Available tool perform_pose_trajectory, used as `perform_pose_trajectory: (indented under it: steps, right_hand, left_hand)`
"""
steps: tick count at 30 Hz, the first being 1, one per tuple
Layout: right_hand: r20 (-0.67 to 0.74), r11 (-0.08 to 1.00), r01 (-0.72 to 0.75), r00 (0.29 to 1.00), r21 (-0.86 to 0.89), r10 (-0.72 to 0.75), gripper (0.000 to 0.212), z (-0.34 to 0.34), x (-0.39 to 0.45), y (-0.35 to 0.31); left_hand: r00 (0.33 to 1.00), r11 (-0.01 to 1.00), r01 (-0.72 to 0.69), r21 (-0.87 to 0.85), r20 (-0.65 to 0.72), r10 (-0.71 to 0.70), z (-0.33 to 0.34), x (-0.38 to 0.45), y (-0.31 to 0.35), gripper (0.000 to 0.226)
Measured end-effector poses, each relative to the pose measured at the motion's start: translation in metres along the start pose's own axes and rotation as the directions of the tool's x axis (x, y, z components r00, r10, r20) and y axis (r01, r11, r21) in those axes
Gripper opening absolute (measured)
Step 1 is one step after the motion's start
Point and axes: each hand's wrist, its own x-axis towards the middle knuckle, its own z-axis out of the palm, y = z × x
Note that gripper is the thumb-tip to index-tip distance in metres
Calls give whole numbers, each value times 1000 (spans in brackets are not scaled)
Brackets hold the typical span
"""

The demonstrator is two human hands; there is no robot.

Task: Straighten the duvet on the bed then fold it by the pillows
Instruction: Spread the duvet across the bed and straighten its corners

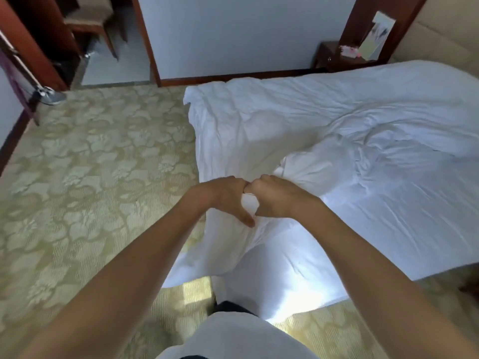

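A white duvet (324,120) lies crumpled over the bed (427,203), bunched in a ridge near the middle and hanging over the near corner toward the floor. Side by side at that corner, my left hand (230,198) and my right hand (277,196) each pinch the duvet's edge, knuckles touching. A fold of white fabric shows between the two hands. The cloth below them drapes down in front of my legs. No pillows are visible.
Patterned beige carpet (90,177) covers the floor left of the bed. A dark wooden nightstand (334,55) with papers stands by the far wall beside a padded headboard (440,29). A wooden door frame (147,40) and a chair (88,19) are at the back left.
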Motion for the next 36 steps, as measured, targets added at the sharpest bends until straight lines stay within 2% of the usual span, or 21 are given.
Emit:
perform_pose_trajectory:
  steps: [2,5,7,10,11,13,14,16,19,21,23,25,26,28,29,30,32,34,36]
  right_hand:
    - [-5,1000,-2,1000,-11,2,20,7,-15,-6]
    - [-37,1000,-11,999,25,12,31,30,-33,-16]
    - [-46,999,-44,998,28,45,33,46,-49,-22]
    - [-73,996,-87,993,32,89,61,63,-75,-24]
    - [-64,995,-98,993,25,99,60,68,-85,-22]
    - [-76,996,-91,993,-8,90,34,77,-105,-17]
    - [-103,996,-77,992,-39,73,28,81,-116,-12]
    - [-168,990,-33,986,-138,9,42,90,-132,-1]
    - [-112,985,-4,994,-173,-15,61,102,-144,15]
    - [-54,988,-50,998,-143,43,54,102,-147,20]
    - [-49,987,-117,993,-114,112,49,99,-148,22]
    - [-58,987,-140,989,-75,136,45,96,-150,28]
    - [-59,990,-132,990,-59,128,42,94,-152,31]
    - [-42,995,-84,996,-56,81,42,91,-157,35]
    - [-34,996,-54,998,-75,52,44,90,-159,37]
    - [-31,995,-24,999,-100,21,45,89,-162,41]
    - [-9,991,3,1000,-136,-4,49,91,-165,56]
    - [47,995,-28,998,-101,32,56,92,-165,79]
    - [139,991,-91,985,-100,105,60,92,-162,104]
  left_hand:
    - [998,998,49,24,-37,-49,24,-17,0,90]
    - [993,991,115,70,-50,-111,57,-44,7,81]
    - [987,981,125,150,-118,-108,76,-60,15,69]
    - [957,966,54,254,-288,22,103,-75,29,58]
    - [940,971,7,239,-333,75,114,-81,35,55]
    - [908,982,-50,180,-401,120,135,-92,51,42]
    - [894,977,-52,205,-426,137,144,-96,59,33]
    - [871,939,-47,342,-446,206,154,-107,74,16]
    - [875,898,-60,435,-410,257,158,-121,94,8]
    - [882,927,-52,373,-418,218,160,-126,105,10]
    - [891,972,-20,234,-437,123,159,-128,110,17]
    - [925,995,56,82,-380,-20,157,-125,110,43]
    - [946,992,120,22,-305,-108,155,-121,108,59]
    - [960,966,256,41,-128,-249,153,-110,109,91]
    - [955,953,295,75,-48,-292,155,-102,109,98]
    - [951,949,305,78,30,-308,157,-93,111,97]
    - [951,958,286,-27,130,-280,166,-75,113,84]
    - [960,960,270,-71,90,-263,172,-65,117,58]
    - [968,968,251,29,-38,-250,167,-60,119,34]
